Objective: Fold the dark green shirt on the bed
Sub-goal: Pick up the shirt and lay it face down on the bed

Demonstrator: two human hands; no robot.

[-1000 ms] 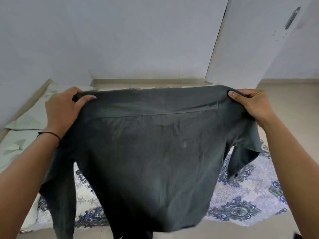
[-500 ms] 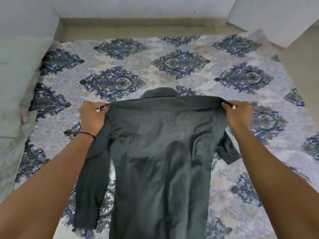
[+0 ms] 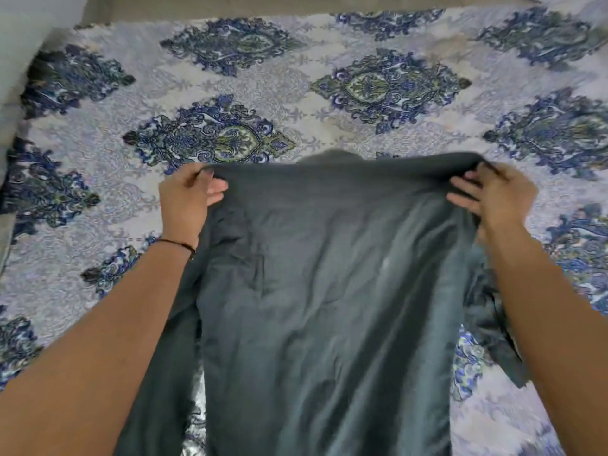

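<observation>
The dark green shirt is spread back-up over the patterned bedspread, its collar pointing away and its body running towards the viewer. Each shoulder is pinched: the left hand is closed on the left shoulder seam, the right hand on the right one. The cloth is judged light, soft and limp, since it sags and creases between the two grips. One sleeve lies crumpled beside the right forearm. The shoulders and seams are judged the best places to be held, as loose fabric slumps elsewhere.
</observation>
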